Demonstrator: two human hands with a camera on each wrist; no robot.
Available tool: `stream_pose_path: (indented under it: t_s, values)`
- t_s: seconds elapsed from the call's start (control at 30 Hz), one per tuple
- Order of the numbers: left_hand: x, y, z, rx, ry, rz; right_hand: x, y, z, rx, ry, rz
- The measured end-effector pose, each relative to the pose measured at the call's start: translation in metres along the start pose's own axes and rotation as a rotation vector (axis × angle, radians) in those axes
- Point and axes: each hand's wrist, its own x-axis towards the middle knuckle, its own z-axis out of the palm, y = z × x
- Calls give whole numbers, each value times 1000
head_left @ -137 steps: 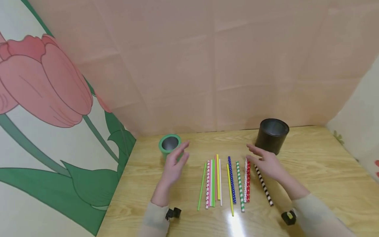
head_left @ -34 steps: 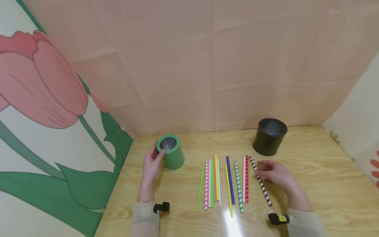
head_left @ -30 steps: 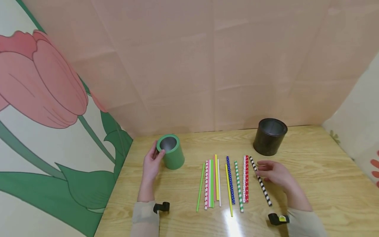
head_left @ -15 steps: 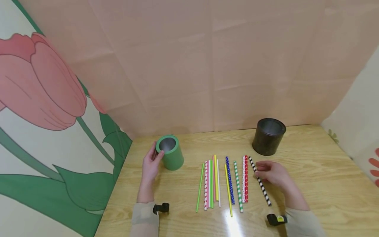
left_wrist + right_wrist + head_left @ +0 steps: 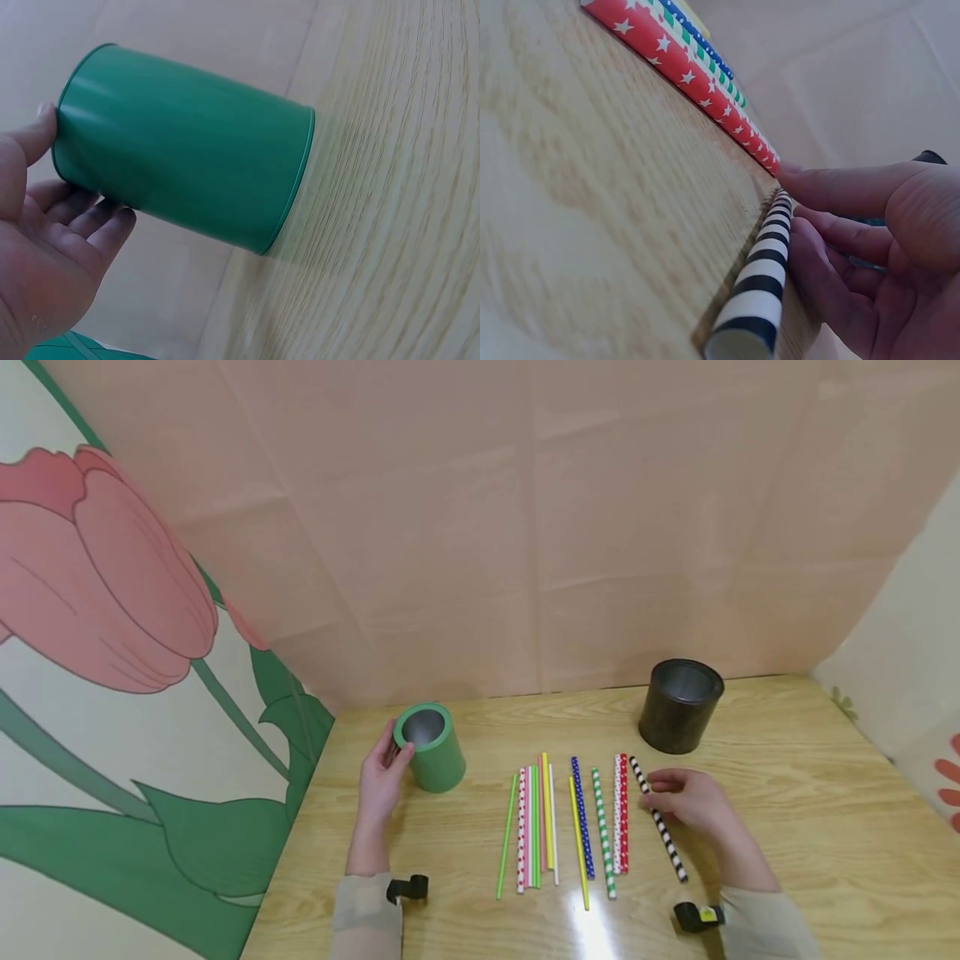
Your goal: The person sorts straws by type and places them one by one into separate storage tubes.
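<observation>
My left hand (image 5: 381, 781) holds the green can (image 5: 441, 764) near its rim, thumb at the lip and fingers along the side. In the left wrist view, the can (image 5: 184, 146) stands on the table with the fingers (image 5: 112, 229) under its side. My right hand (image 5: 693, 797) is at a black-and-white striped straw (image 5: 667, 842), with thumb and fingertips on either side of it. In the right wrist view, the striped straw (image 5: 757, 296) lies on the wood and runs up between the thumb (image 5: 840, 189) and the curled fingers. Its far end is partly hidden.
Several straws lie side by side mid-table: a red starred one (image 5: 623, 814), a green striped one (image 5: 603, 835), a blue dotted one (image 5: 583, 818), a yellow one (image 5: 578, 843) and a tighter group (image 5: 536, 827). A black can (image 5: 678, 714) stands at the back right, near the fabric backdrop (image 5: 540, 527).
Both hands came down from above the table: the left took hold of the green can, the right reached the striped straw. Over the last half second, the right thumb has closed in on the straw.
</observation>
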Motion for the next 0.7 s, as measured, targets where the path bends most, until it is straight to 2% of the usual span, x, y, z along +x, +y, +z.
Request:
stream_pose_path:
  t_s: [0.4, 0.7]
  values:
    - [-2, 0, 0, -8, -18, 6, 0, -3, 3, -54, 20, -14]
    - [-1, -1, -1, 3, -8, 9, -4, -10, 0, -30, 18, -20]
